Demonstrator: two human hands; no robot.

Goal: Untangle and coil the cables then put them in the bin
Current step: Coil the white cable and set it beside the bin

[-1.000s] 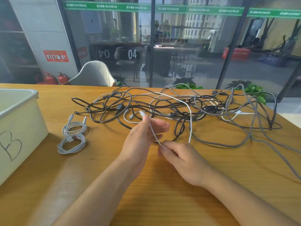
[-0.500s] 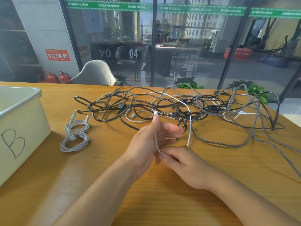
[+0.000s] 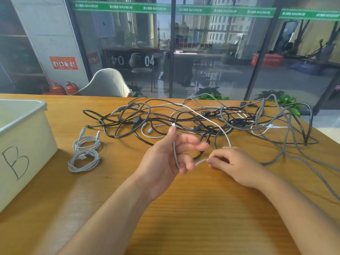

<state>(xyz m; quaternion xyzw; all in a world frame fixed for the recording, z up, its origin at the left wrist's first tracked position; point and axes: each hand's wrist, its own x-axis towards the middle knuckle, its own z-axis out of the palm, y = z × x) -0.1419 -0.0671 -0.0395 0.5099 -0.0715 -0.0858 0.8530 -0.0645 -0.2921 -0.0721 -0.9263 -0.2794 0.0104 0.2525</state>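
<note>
A tangle of black, grey braided and white cables (image 3: 217,122) spreads over the far half of the wooden table (image 3: 202,208). My left hand (image 3: 165,162) holds the plug end of a white cable (image 3: 211,120) between thumb and fingers, palm turned up, the cord running down across the palm. My right hand (image 3: 233,164) pinches the same cable a short way along, just right of the left hand. From there the cable arcs up and back into the tangle. A white bin (image 3: 25,144) marked "B" stands at the left edge.
Two coiled light-grey cables (image 3: 85,151) lie on the table between the bin and the tangle. A glass wall runs behind the table's far edge, with a pale chair (image 3: 106,83) and green plants (image 3: 287,102) beyond it.
My right hand has slid to the right along the white cable, opening a short loop between the hands. The left hand has turned its palm up more, with the plug still in it.
</note>
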